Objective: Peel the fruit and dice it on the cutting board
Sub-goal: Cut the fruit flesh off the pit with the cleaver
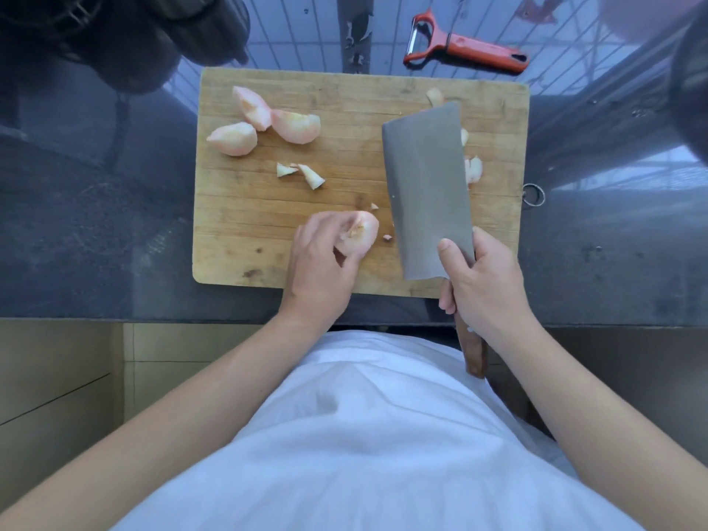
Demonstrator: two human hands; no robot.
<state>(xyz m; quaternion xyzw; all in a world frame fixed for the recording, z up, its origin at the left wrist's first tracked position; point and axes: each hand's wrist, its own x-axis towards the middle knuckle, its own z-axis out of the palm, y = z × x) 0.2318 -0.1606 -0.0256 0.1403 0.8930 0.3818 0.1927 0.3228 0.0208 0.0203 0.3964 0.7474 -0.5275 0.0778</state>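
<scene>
A rectangular wooden cutting board (pixel 245 239) lies on a dark, glossy stone tabletop (pixel 95 231). Near its front edge, the left hand (pixel 320 264) curls its fingers round a pale pink peeled fruit piece (pixel 362 231), which rests on the board. Just to its right, the right hand (pixel 481 283) grips a broad steel cleaver with a brown wooden handle (pixel 427 185), thumb pressed against the flat of the blade; the blade lies over the right half of the board and is not touching the held piece. Three large peeled wedges (pixel 268 122) sit together at the board's far left, two small cut bits (pixel 302 175) lie near the middle, and further pieces (pixel 474 169) show beyond the blade's right side. A red-handled Y-shaped peeler (pixel 467 47) lies on the tabletop behind the board.
</scene>
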